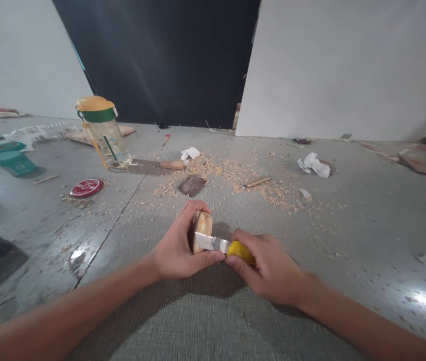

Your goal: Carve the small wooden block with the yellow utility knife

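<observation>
My left hand [183,245] is wrapped round a small pale piece of wood [204,223], held upright on its edge with the fingers behind it. In my right hand [265,260] is a utility knife [240,252] with a yellow handle. Its flat metal blade [203,240] lies across the near face of the wood, pointing left. My left thumb reaches under the blade, close to the handle and my right fingertips. The far side of the wood is hidden by my left fingers.
Wood shavings [220,170] lie scattered beyond my hands, with a wooden-handled tool [171,164], a dark flat piece [192,185], a short rod [258,181] and crumpled tissue [313,165]. At left stand a yellow-lidded bottle [110,143], a red round lid [86,188] and a teal container [14,163].
</observation>
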Available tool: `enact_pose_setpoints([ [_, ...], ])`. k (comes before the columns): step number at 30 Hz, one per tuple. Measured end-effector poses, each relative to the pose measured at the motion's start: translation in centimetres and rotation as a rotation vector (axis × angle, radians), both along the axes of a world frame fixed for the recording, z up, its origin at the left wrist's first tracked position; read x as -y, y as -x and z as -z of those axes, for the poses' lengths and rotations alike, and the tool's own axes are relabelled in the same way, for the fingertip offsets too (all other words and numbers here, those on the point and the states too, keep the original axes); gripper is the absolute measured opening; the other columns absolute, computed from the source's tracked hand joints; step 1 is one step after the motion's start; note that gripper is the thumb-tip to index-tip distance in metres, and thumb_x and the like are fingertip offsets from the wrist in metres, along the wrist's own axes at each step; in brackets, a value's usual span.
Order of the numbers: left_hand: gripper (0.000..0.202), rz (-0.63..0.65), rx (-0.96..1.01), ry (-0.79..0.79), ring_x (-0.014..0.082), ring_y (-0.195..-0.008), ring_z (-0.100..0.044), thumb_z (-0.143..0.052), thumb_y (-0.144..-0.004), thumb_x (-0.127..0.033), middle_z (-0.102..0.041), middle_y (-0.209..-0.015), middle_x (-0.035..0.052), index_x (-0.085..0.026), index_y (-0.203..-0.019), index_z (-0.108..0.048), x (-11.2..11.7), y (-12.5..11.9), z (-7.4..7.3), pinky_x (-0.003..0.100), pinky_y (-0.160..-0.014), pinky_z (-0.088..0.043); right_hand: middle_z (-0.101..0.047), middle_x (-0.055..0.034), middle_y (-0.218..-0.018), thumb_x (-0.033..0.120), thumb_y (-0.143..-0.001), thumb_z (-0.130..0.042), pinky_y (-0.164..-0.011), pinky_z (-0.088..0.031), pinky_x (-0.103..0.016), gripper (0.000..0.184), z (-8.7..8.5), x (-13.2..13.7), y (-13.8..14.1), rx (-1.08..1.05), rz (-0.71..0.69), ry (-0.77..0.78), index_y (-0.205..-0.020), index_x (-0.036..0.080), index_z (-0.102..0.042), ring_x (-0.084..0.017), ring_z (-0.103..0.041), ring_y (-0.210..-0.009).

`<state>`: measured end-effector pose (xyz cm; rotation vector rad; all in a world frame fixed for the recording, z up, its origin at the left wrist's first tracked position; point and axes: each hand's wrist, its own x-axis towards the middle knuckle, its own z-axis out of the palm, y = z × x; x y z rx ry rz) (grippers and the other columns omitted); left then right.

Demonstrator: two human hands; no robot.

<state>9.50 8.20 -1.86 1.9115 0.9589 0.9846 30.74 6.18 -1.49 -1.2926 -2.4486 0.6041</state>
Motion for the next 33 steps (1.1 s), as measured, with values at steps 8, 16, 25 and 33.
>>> enact_pose_setpoints([
  [8, 0.048, -0.104, 0.071, 0.044, 0.0123, -0.066, -0.045, -0.065, -0.078, -0.030, -0.046, -0.081, -0.0015, -0.022, -0.116, -0.037, 0.0, -0.1, 0.4, 0.027, -0.057, -0.038, -0.042, 0.0064, -0.053, 0.049, -0.096, -0.040, -0.047, -0.026, -0.025, 0.033, -0.1, -1.0, -0.4, -0.256, 0.149, -0.044, -0.080, 0.021, -0.048, -0.011, -0.041, -0.045],
  [16, 0.056, 0.066, 0.056, 0.014, 0.0231, -0.105, -0.055, -0.053, -0.083, -0.023, -0.048, -0.129, 0.0118, -0.023, -0.136, -0.032, -0.2, 0.5, 0.6, 0.036, -0.081, -0.048, -0.047, 0.0044, -0.058, 0.045, -0.092, -0.048, -0.051, -0.026, -0.025, 0.030, 0.0, -0.9, -0.6, -0.112, 0.035, -0.066, -0.074, 0.022, -0.042, -0.011, -0.043, -0.050],
  [25, 0.072, 0.144, -0.006, -0.182, 0.0319, -0.137, -0.033, -0.055, -0.062, -0.004, -0.034, -0.145, 0.0141, -0.024, -0.129, -0.035, -0.2, 0.1, 1.3, 0.053, -0.111, -0.029, -0.045, 0.0050, -0.057, 0.045, -0.092, -0.046, -0.051, -0.023, -0.026, 0.029, 0.0, -0.1, 0.4, -0.081, -0.042, -0.061, -0.076, 0.022, -0.039, -0.011, -0.039, -0.048],
  [33, 0.068, 0.114, 0.067, -0.102, 0.0271, -0.113, -0.048, -0.050, -0.057, -0.005, -0.048, -0.113, 0.0083, -0.022, -0.122, -0.038, -0.5, 0.1, 1.1, 0.043, -0.092, -0.043, -0.044, 0.0062, -0.054, 0.045, -0.093, -0.046, -0.049, -0.024, -0.025, 0.029, -0.1, -0.1, 0.8, -0.124, 0.018, -0.057, -0.077, 0.022, -0.042, -0.010, -0.041, -0.046],
])
